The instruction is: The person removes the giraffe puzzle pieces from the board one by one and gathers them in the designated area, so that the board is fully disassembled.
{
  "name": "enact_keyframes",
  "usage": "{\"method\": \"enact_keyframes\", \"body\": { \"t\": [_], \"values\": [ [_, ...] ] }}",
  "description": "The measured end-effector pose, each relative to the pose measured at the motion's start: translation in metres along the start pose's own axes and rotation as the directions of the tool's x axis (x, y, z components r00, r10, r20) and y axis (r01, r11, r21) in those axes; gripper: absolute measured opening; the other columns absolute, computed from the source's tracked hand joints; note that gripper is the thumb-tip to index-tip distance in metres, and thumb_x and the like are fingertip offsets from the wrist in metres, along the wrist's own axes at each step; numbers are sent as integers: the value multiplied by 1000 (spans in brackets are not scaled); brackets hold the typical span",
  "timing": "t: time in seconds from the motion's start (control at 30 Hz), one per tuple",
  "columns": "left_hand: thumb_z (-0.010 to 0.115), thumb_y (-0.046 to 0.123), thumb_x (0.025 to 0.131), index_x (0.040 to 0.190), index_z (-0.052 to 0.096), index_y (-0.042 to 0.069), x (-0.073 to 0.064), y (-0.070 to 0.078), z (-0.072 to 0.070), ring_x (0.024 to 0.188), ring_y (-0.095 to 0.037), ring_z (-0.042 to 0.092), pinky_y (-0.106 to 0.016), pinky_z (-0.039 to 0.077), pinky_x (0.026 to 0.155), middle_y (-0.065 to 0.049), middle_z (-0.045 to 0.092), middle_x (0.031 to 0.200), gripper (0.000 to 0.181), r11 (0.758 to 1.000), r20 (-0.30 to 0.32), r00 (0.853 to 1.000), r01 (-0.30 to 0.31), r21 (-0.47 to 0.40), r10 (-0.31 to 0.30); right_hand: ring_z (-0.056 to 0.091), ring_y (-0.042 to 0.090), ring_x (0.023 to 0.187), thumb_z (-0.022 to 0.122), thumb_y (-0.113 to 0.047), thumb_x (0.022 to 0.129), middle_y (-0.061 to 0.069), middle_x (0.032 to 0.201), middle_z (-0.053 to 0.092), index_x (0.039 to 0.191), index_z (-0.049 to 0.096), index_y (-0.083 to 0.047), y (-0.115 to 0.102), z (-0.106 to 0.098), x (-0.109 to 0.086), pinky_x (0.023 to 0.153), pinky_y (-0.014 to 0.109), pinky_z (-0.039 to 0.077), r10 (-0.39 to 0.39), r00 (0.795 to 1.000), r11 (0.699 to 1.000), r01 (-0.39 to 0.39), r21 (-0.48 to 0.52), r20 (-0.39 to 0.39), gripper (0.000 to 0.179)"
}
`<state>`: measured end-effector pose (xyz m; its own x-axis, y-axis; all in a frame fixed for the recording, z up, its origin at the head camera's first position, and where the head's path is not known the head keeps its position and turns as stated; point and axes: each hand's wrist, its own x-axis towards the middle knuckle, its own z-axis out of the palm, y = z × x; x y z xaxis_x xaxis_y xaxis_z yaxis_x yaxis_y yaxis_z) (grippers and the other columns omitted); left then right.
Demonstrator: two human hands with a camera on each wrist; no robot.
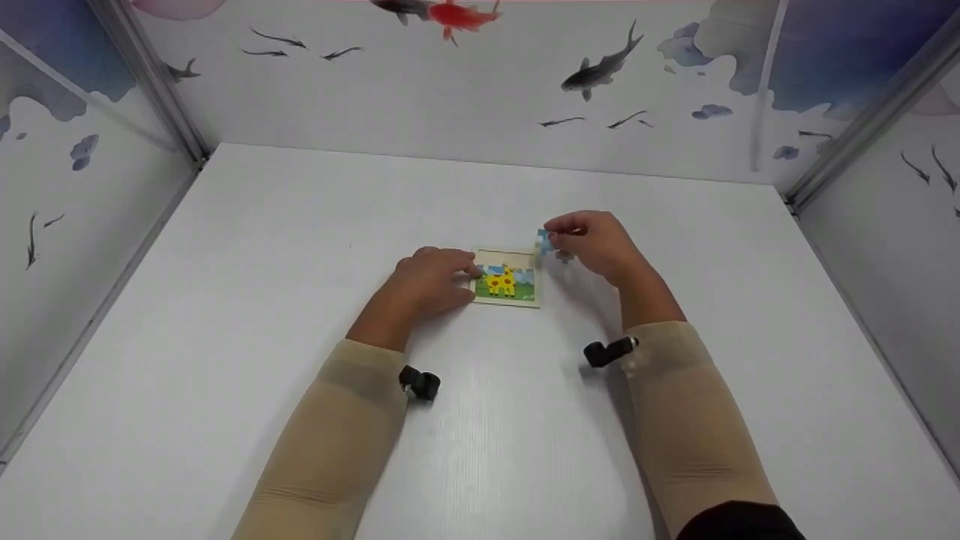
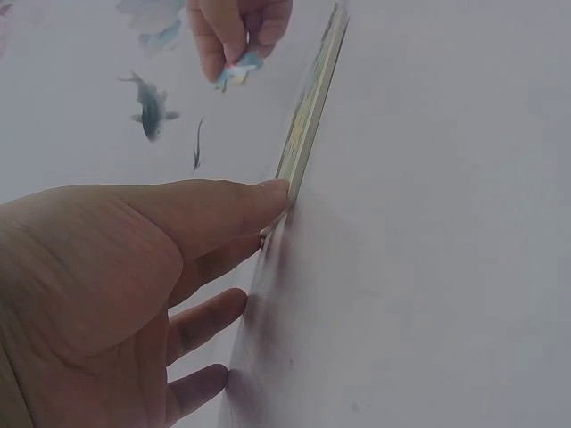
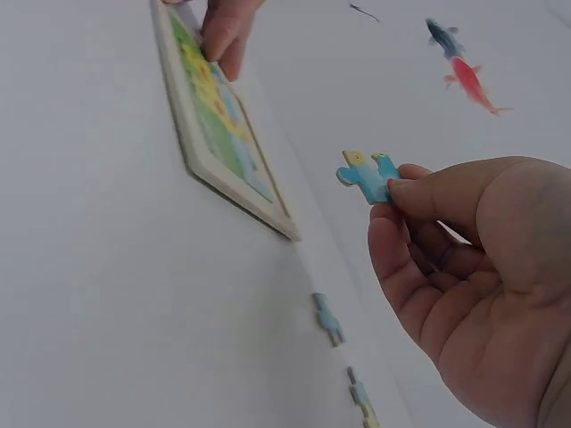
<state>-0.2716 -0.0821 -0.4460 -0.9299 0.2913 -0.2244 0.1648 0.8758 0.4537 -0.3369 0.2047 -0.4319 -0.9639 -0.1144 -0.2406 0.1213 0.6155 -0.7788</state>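
Note:
A small jigsaw puzzle board (image 1: 507,304) with a pale frame lies flat on the table. Its lower part shows a yellow giraffe picture (image 1: 501,281) on green and blue; a bare strip runs along the far side. My left hand (image 1: 435,279) holds the board at its left side, thumb at the near corner and a fingertip over the picture's left edge. Beyond the board's far right corner, my right hand (image 1: 596,241) pinches a light blue puzzle piece (image 3: 366,176) with yellow bits between thumb and index finger, raised above the table.
Two loose puzzle pieces, a blue one (image 3: 327,319) and a blue and yellow one (image 3: 361,399), lie on the table to the right of the board. White panels (image 1: 465,97) printed with fish enclose the white table (image 1: 300,202) at the back and sides.

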Motion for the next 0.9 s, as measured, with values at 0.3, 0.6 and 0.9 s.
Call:
{"method": "enact_keyframes", "body": {
  "t": [0.3,0.6,0.9],
  "values": [
    [68,32,100,143,69,34,3,0,3,163,-25,33,-58,28,132,14,47,168,43,1000,-7,1000,2,18,-2,70,24,119,70,-26,106,6,134,70,134,71,-19,35,-51,-11,112,42,56,-4,996,999,8,52,-84,29],
    [67,32,100,143,69,34,4,1,3,162,-26,35,-58,29,131,15,47,168,43,1000,-7,1000,1,24,-1,66,22,121,68,-26,106,7,144,66,144,65,-16,73,-85,-14,112,39,56,84,993,996,-82,24,-78,39],
    [67,31,101,143,69,32,3,-3,2,162,-27,35,-59,30,130,12,47,168,42,999,-16,999,-30,25,30,63,23,113,69,-23,105,9,136,67,143,66,-17,90,-88,-11,86,25,58,117,990,991,-122,-63,-77,39]
  ]
}}
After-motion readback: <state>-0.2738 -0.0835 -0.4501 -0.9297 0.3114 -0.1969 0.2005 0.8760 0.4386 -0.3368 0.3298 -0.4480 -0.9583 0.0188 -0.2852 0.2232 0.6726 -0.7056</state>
